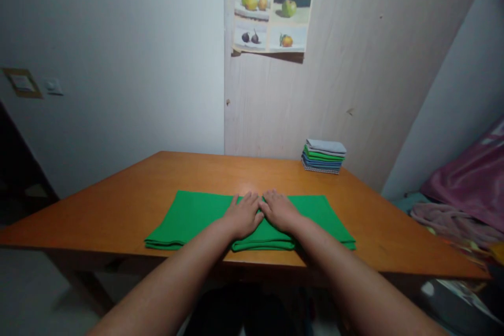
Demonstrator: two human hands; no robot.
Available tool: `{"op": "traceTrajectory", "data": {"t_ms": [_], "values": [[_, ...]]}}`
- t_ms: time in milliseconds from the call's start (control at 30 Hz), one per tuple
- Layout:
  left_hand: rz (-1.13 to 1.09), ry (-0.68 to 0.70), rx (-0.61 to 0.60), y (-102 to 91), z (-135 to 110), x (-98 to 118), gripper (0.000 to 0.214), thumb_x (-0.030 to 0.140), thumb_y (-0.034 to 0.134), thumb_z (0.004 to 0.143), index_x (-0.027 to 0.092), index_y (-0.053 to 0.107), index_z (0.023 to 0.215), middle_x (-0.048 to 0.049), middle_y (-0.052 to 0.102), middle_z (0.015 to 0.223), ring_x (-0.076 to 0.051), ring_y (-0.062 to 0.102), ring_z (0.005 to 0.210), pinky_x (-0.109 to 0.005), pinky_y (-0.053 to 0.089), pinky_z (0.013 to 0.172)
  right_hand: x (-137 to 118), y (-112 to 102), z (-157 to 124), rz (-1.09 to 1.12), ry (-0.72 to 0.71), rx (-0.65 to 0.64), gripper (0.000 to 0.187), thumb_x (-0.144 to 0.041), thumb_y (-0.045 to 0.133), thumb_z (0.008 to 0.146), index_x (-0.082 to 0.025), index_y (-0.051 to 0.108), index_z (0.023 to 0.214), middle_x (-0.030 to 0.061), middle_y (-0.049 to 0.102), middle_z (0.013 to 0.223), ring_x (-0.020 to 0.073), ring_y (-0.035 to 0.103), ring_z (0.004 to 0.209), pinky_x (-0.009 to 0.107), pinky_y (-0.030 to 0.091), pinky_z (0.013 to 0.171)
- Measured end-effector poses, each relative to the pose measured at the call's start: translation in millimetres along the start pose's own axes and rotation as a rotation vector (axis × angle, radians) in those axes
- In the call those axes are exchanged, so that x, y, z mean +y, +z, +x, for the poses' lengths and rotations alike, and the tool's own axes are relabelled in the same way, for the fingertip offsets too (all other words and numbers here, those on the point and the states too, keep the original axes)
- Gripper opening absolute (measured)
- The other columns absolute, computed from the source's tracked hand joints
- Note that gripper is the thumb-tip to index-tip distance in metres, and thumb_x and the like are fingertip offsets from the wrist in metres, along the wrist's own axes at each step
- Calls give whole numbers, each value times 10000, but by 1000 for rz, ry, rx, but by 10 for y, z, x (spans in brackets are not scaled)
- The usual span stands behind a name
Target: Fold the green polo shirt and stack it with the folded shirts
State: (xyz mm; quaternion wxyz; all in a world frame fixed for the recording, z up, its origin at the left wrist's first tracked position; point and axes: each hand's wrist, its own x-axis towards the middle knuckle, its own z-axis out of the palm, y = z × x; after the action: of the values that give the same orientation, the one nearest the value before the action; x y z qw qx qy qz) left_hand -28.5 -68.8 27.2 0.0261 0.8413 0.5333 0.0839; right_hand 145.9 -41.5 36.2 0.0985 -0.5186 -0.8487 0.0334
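Note:
A green cloth [197,218] lies folded in layers along the front of the wooden table, its fold edges facing me. Flat on its middle rests my left hand [243,215], fingers stretched out and pointing away from me. Beside it my right hand [279,211] also lies flat on the cloth, fingers extended. The two hands nearly meet at the thumbs, over a part where the cloth is folded over itself. Neither hand grips anything. My forearms cover parts of the cloth's front edge.
On the table [129,189], at the back right, stands a stack of folded cloths [324,156] in grey, green and blue. A sheet of fruit pictures [271,18] hangs on the wall behind. To the right lie pink and mauve fabrics [457,220].

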Motion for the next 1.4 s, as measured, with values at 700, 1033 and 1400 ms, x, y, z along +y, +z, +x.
{"op": "traceTrajectory", "data": {"t_ms": [700,1033,1400], "values": [[28,-64,-56,79,-67,1,761,619,274,992,189,246,1620,-86,167,1687,-275,140,1569,-623,101,1236,539,91,-437,-43,459,-85,966,-753,170,955,-52,183,1618,161,119,1692,294,40,1572,542,16,1245],[8,-59,-50,79,-59,-16,760,632,266,987,208,253,1618,-88,183,1688,-276,155,1567,-622,108,1235,887,36,-343,-61,496,7,947,-714,195,976,3,240,1592,231,199,1665,335,157,1552,483,131,1245],[-46,-341,32,67,-182,-142,1038,813,74,896,71,273,1594,-203,197,1675,-317,135,1566,-527,98,1260,1474,521,-292,-101,432,71,1028,-797,192,895,-14,356,1540,274,373,1581,411,348,1470,604,281,1185]]}}
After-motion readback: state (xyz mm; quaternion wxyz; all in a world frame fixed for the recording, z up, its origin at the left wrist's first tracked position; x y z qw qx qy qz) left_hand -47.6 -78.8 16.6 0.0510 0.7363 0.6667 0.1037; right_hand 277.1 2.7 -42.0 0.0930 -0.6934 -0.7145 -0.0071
